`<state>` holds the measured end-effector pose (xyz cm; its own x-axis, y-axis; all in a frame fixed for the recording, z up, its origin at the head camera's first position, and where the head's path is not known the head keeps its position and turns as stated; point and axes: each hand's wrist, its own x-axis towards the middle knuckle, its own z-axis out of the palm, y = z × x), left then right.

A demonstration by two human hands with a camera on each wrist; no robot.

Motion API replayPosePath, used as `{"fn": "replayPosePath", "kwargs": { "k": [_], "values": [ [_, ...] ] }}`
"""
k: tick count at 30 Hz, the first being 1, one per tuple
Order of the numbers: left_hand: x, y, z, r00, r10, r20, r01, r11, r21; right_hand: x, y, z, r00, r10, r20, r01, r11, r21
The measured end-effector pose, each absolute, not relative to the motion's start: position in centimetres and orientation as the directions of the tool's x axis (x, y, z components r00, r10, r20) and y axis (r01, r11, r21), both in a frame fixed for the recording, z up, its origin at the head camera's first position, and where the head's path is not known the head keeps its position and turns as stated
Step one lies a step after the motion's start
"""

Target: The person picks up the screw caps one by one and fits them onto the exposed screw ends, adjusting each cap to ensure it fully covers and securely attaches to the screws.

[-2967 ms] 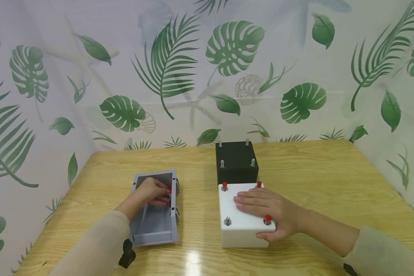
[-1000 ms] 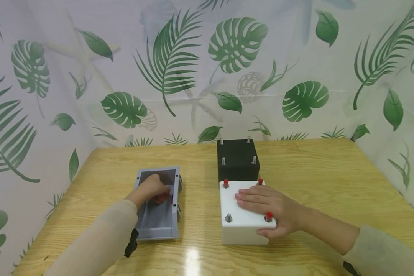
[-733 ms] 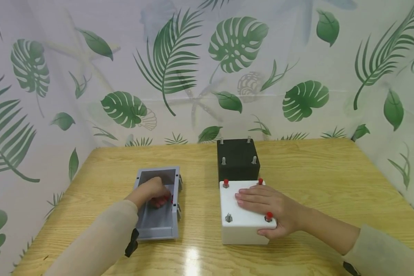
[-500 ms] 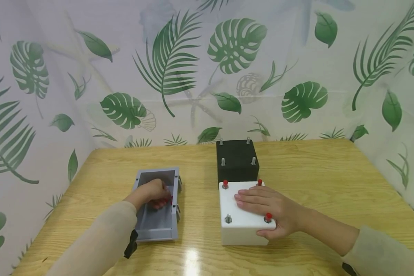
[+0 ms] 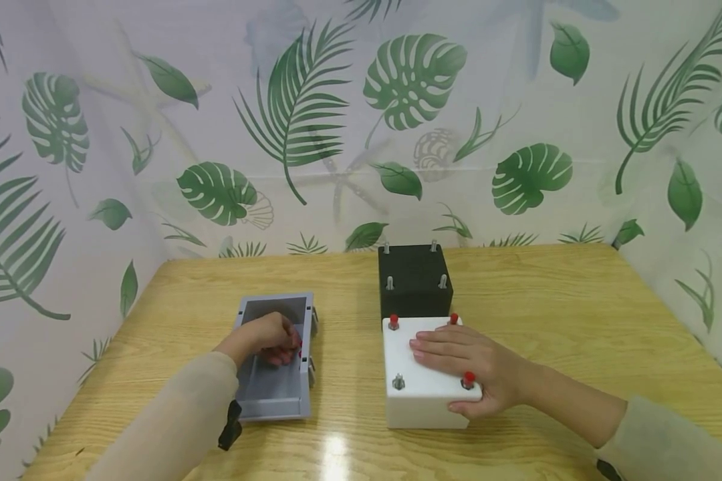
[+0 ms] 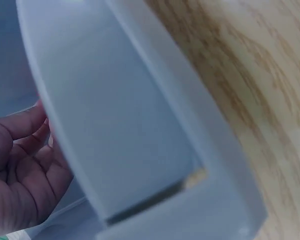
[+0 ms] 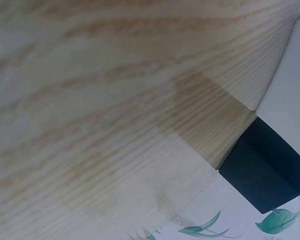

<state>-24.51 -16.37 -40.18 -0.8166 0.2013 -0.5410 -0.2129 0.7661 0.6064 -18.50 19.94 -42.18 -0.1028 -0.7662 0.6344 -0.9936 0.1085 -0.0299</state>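
My left hand point(image 5: 271, 337) reaches into the grey plastic bin point(image 5: 271, 409), its fingers bent beside small red caps point(image 5: 300, 347) at the bin's right wall. The left wrist view shows thumb and fingers partly behind the bin's wall point(image 6: 115, 110); whether they pinch a cap is hidden. My right hand point(image 5: 469, 357) lies with straight fingers on top of a white box point(image 5: 424, 413), thumb along its side. Several bolts stick up from this box: three wear red caps, one being a red cap point(image 5: 468, 378) near the thumb, while the front-left bolt point(image 5: 398, 381) is bare metal.
Directly behind the white box stands a black box point(image 5: 414, 270) with several bare metal bolts on top. Both boxes and the bin stand on a wooden table point(image 5: 343, 294). A leaf-patterned cloth point(image 5: 337, 133) hangs at the back and sides.
Inside the bin my left hand shifts slightly and its fingers move about at the red caps. My right hand stays on the white box, which has not moved.
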Motion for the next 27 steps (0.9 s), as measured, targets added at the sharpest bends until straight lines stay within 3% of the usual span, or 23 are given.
{"fn": "replayPosePath", "kwargs": {
  "k": [13, 27],
  "values": [
    [-25.2, -17.2, -39.1, -0.762, 0.239, -0.601, -0.282, 0.713, 0.642, -18.5, 20.0, -42.3, -0.096, -0.770, 0.631, -0.994, 0.108, -0.021],
    [-24.8, -17.9, -37.2, -0.690, 0.328, -0.645, -0.253, 0.725, 0.640, -18.6, 19.9, -42.4, -0.096, -0.767, 0.634, -0.995, 0.100, -0.029]
  ]
}}
